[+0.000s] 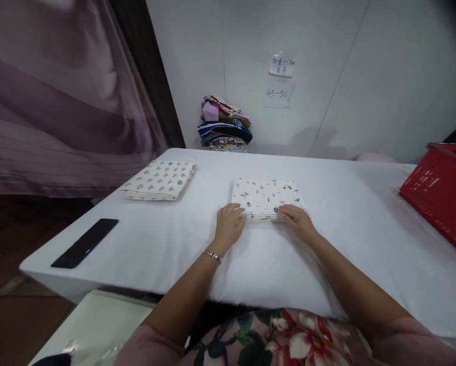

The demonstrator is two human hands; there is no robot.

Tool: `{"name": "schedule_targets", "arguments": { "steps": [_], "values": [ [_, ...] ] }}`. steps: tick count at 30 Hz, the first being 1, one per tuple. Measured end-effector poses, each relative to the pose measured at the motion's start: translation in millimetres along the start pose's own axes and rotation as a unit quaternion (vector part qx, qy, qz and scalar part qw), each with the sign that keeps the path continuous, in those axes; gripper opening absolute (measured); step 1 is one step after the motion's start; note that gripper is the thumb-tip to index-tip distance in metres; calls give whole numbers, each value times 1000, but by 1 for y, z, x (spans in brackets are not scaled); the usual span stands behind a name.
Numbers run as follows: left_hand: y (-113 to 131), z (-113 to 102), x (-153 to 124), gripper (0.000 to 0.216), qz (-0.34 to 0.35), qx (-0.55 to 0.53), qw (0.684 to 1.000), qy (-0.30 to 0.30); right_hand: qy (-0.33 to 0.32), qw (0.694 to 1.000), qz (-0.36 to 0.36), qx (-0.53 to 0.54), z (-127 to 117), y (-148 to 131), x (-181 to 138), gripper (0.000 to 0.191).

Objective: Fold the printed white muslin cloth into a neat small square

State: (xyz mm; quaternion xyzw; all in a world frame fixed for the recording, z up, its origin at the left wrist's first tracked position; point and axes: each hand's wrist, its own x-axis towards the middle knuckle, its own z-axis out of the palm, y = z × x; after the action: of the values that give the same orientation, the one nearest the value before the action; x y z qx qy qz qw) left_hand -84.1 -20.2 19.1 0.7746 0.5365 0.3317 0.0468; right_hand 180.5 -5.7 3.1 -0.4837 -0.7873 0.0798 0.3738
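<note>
A folded white cloth (266, 195) with small grey and dark prints lies flat on the white-covered table, several layers showing along its near edge. My left hand (229, 223) grips its near left corner, fingers curled at the edge, and a bracelet circles that wrist. At the near right corner, my right hand (297, 221) holds the same edge, with the fingers on top and the thumb side low. The undersides of both hands are hidden. Further left lies a second folded cloth (161, 180), cream with a grey mushroom-like pattern, apart from both hands.
A black phone-like slab (85, 244) rests near the table's left edge. Against the wall stands a stack of folded fabrics (226, 124). A red plastic basket (439, 190) sits at the right. Paper signs (277, 93) hang on the wall, and a curtain (60, 101) drapes at left.
</note>
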Motion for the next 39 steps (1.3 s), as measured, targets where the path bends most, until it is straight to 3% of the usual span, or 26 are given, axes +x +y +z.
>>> {"name": "schedule_targets", "arguments": {
  "steps": [7, 18, 31, 39],
  "values": [
    [16, 20, 22, 18, -11, 21, 997, -79, -67, 998, 7, 13, 16, -8, 19, 19],
    [12, 26, 14, 21, -17, -24, 999, -37, 40, 998, -18, 38, 25, 1, 3, 20],
    [5, 23, 15, 16, 14, -9, 996, -88, -43, 998, -36, -18, 13, -5, 2, 23],
    [10, 24, 18, 21, 6, -2, 998, -70, -3, 1000, -23, -16, 20, -4, 5, 22]
  ]
}}
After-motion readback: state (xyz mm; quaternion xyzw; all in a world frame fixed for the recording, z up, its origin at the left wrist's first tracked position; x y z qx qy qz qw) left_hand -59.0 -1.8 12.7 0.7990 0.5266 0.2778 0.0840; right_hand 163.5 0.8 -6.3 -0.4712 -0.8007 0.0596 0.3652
